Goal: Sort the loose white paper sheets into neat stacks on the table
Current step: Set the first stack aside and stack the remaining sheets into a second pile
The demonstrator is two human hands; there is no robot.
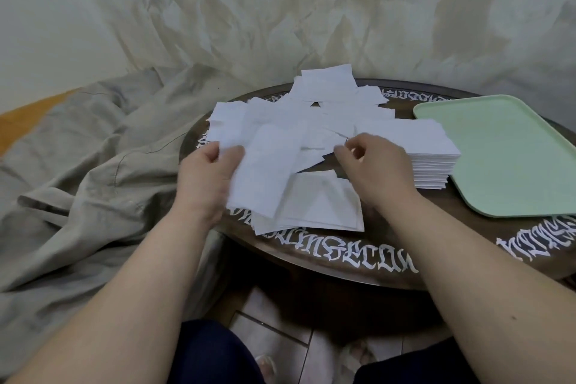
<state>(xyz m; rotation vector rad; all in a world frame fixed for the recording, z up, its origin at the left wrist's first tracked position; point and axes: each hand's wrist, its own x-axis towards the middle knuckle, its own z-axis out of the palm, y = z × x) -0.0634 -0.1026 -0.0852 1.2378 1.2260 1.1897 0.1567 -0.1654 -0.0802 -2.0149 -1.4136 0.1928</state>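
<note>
Loose white paper sheets (pixel 299 115) lie scattered and overlapping across the far and middle part of a round dark table (pixel 358 262) with white lettering round its rim. A neat stack of sheets (pixel 433 159) stands at the right, beside the tray. My left hand (pixel 207 178) grips a white sheet (pixel 265 171) by its left edge, lifted slightly over the near pile. My right hand (pixel 374 165) pinches the edge of another loose sheet (pixel 324 143) in the middle, just left of the neat stack. A few flat sheets (pixel 321 206) lie under my hands.
A pale green tray (pixel 511 159) sits on the right side of the table, touching the neat stack's side. Grey crumpled cloth (pixel 87 159) lies to the left of the table and a pale sheet hangs behind it. My knees and feet are below the table's near edge.
</note>
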